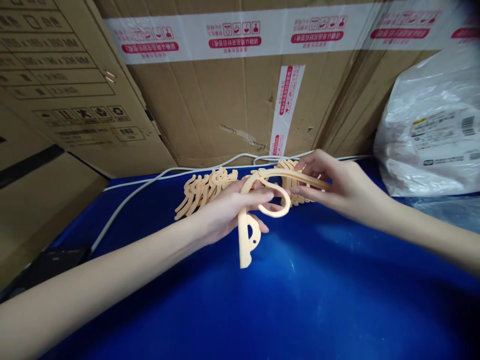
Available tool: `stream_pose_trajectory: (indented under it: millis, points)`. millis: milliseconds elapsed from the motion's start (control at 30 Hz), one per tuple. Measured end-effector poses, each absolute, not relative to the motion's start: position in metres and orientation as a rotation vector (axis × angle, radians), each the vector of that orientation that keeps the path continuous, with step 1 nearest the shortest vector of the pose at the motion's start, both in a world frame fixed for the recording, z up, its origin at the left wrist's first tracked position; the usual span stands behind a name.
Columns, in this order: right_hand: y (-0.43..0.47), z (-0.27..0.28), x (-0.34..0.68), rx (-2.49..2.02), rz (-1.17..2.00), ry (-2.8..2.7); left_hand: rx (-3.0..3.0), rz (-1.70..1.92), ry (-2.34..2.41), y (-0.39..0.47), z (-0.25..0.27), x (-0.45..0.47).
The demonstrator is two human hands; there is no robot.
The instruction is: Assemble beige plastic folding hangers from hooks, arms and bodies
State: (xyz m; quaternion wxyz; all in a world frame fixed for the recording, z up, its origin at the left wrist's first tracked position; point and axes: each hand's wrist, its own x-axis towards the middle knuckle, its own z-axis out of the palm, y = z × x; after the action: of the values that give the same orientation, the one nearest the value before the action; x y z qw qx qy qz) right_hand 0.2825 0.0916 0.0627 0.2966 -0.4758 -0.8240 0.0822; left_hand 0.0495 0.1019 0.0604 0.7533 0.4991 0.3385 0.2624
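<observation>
A beige plastic clothes hanger is held over the blue tabletop, its curved hook turned toward me and its two arms at an angle. My left hand is closed around the middle, by the base of the hook; one arm with a small holed loop hangs down below it. The other arm reaches right into my right hand, whose thumb and fingers pinch it near its end. Behind my left hand lies a pile of similar beige hangers. A second stack of beige pieces is partly hidden behind my right hand.
Large cardboard boxes stand along the back and left. A white cable runs along the rear of the blue surface. At the right sits a clear plastic bag with a label. A dark object lies at the left edge.
</observation>
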Motion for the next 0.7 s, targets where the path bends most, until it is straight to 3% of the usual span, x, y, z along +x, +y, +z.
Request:
stream_pose_trajectory:
  millis: [133, 233, 467, 700]
  points:
    - [0.083, 0.061, 0.273, -1.213, -0.432, -2.424, 1.043, 0.453, 0.604, 0.098, 0.061, 0.048]
    - [0.079, 0.055, 0.269, -1.2, -0.676, -2.445, 0.954, 0.398, 0.496, 0.096, 0.059, 0.048]
    - [0.077, 0.057, 0.264, -1.208, -0.639, -2.379, 0.894, 0.513, 0.516, 0.091, 0.051, 0.052]
    - [0.081, 0.054, 0.267, -1.087, -0.467, -2.499, 0.885, 0.353, 0.388, 0.093, 0.058, 0.057]
